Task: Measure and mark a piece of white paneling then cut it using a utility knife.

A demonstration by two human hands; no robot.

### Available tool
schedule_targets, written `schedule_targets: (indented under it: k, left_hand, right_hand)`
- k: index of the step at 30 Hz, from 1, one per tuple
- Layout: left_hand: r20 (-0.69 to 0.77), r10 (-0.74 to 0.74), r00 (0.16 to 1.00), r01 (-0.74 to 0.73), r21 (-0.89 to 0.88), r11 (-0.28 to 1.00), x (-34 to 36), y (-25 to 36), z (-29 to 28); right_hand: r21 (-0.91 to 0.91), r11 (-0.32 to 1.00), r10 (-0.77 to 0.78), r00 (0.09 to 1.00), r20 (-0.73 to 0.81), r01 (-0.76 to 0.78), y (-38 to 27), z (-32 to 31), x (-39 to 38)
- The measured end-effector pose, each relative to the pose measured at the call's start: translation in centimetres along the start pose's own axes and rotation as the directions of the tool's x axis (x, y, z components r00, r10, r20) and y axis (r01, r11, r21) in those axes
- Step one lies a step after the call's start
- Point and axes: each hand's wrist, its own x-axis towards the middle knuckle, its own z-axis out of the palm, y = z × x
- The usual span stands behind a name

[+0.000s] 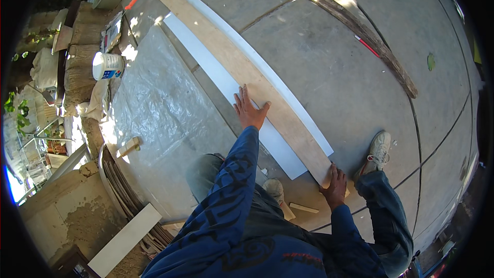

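Where the plank [288,134] ends, the right hand [336,187] rests, fingers [339,174] bent.

Your plank [290,128] is pale wood, smooth and matt; your white panel [280,154], smooth-faced. You see plastic sheeting [159,98] — clear, glossy, crinkled — a rough, weathered wooden beam [393,64], matt concrete floor [329,72] and your cloth sleeve [231,175].

The shirt [280,244] I saw was dark blue and long-sleeved, its left sleeve [229,190] covered in blocky black markings, with a curling black design [249,255] and small red lettering [301,256] across the front. Below were blue-grey jeans [383,208]. The right shoe [380,150], pale, had laces; the left shoe [274,189] was pale too.
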Motion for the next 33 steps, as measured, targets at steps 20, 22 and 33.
schedule_targets:
  k: [20,22,33]
  left_hand:
    - [-0.012,-0.03,0.999,0.03,0.03,0.999,-0.1,-0.1,0.4]
    - [-0.014,-0.018,1.0,0.019,0.044,0.999,0.0,0.0,0.6]
    - [-0.012,-0.013,1.0,0.014,0.081,0.997,0.8,-0.4,1.0]
  right_hand:
    - [0.022,1.0,0.007,1.0,-0.008,-0.007,-1.6,0.2,0.9]
    - [0.04,0.999,0.026,1.0,0.002,-0.026,-1.6,0.0,1.0]
    - [0.012,1.0,0.012,0.999,-0.047,-0.011,-2.0,-0.2,1.6]
